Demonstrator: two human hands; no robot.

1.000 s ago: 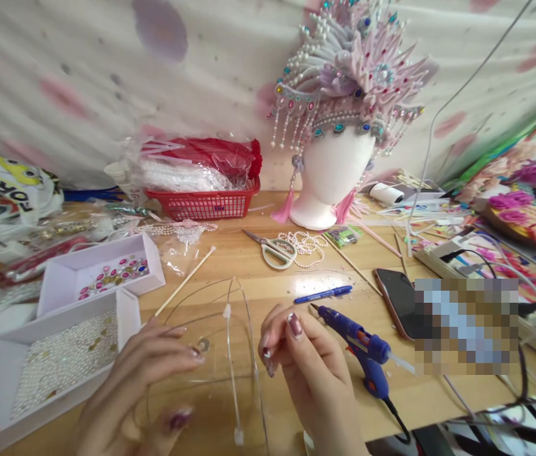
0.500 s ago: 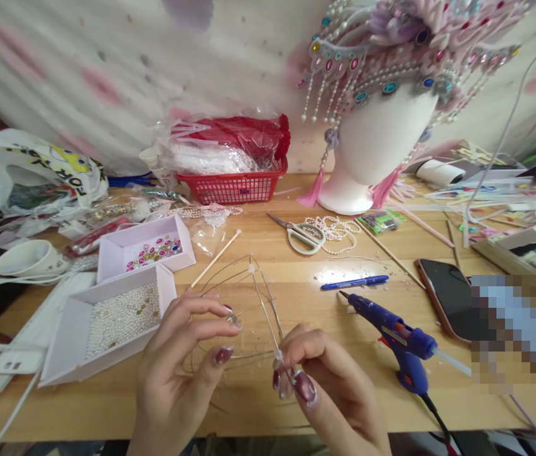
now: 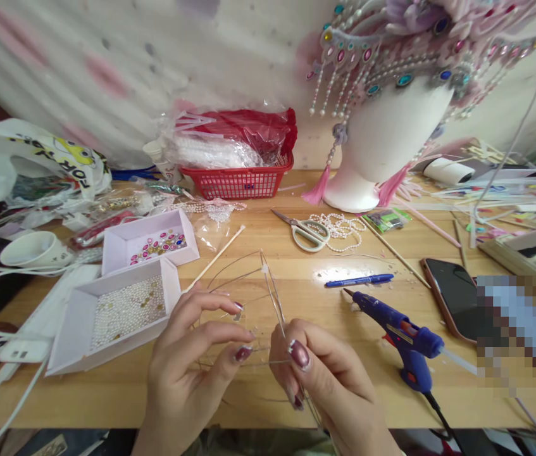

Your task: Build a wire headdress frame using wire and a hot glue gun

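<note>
A thin wire frame [image 3: 274, 292] of bent, looping strands stands over the table in front of me, with a small whitish blob at its top corner. My right hand [image 3: 327, 377] pinches its joined wires between thumb and fingers. On the other side, my left hand [image 3: 196, 364] is beside the loops, its fingers curved and spread, with a small gap between thumb and index fingertip. Bits of something clear show near those fingertips, too small to name. The lower loops of the frame are partly hidden behind both hands.
To the left are a box of pearl beads [image 3: 130, 308] and a box of coloured gems [image 3: 154, 244]. A blue glue gun [image 3: 398, 332], pen [image 3: 360, 280], phone [image 3: 452, 297] and scissors [image 3: 310, 234] lie rightward. Behind stand a red basket [image 3: 236, 183] and a foam head [image 3: 391, 139] wearing a beaded headdress.
My right hand has shifted its grip on the wires, the thumb now higher and pressed against them. The left hand has moved slightly right. The whole view has shifted a little.
</note>
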